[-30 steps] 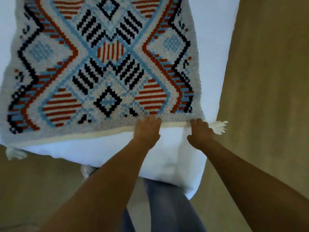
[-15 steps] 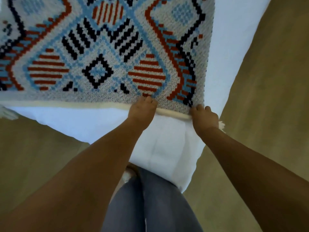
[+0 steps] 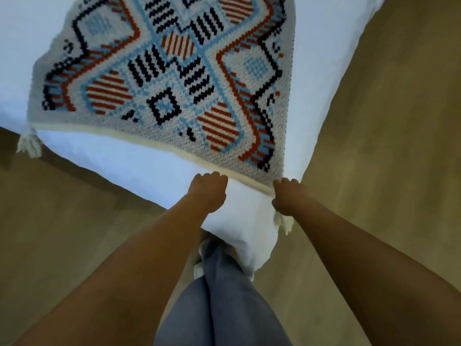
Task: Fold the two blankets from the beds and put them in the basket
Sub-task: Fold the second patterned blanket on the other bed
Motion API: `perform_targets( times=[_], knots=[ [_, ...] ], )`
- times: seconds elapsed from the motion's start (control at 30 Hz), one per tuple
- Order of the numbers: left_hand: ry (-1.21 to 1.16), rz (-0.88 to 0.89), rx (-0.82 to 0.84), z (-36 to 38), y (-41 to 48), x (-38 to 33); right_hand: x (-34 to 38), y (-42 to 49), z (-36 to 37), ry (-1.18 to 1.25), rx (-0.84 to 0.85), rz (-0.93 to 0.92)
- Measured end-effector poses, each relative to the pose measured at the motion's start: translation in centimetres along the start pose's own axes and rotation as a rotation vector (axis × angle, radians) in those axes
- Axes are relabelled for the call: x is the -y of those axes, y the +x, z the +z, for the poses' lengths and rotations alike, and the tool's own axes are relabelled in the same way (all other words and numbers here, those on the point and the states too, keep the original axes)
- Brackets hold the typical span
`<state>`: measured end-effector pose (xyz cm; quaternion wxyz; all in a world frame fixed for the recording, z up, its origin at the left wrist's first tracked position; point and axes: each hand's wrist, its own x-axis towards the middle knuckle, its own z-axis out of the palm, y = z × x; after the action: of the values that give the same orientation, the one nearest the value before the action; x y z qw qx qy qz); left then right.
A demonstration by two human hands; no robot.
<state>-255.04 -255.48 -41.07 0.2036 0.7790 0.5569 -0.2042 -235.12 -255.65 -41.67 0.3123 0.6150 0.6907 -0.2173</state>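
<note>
A patterned blanket (image 3: 174,78) in grey, blue, red and black lies flat on a white bed (image 3: 129,166), its cream hem running along the near edge. My left hand (image 3: 208,189) grips that hem with curled fingers a little in from the corner. My right hand (image 3: 287,196) grips the hem at the near right corner, where a white tassel (image 3: 285,222) hangs below. Another tassel (image 3: 29,144) dangles at the left corner. No basket or second blanket is in view.
The bed's corner points toward my legs in blue trousers (image 3: 219,295). Tan wooden floor (image 3: 374,171) lies to the right and to the left of the bed.
Both hands stay on the hem. The view has swung, so the blanket now lies skewed, its left corner and tassel back in sight, and the hands sit closer to the bed's corner.
</note>
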Motion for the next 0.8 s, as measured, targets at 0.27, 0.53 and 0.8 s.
perform_targets(
  times=[0.27,0.53,0.8],
  knots=[
    [0.042,-0.014,-0.106,-9.6,0.2,-7.3,-6.1,-4.7,-5.5,0.051,-0.144,-0.091],
    [-0.081,-0.159,-0.096,-19.1,6.1,-15.8,-15.9,-2.4,-14.1,0.051,-0.325,-0.213],
    [-0.117,-0.312,-0.13,-25.8,12.3,-15.4,-21.4,3.4,-24.3,0.011,-0.421,-0.336]
  ],
)
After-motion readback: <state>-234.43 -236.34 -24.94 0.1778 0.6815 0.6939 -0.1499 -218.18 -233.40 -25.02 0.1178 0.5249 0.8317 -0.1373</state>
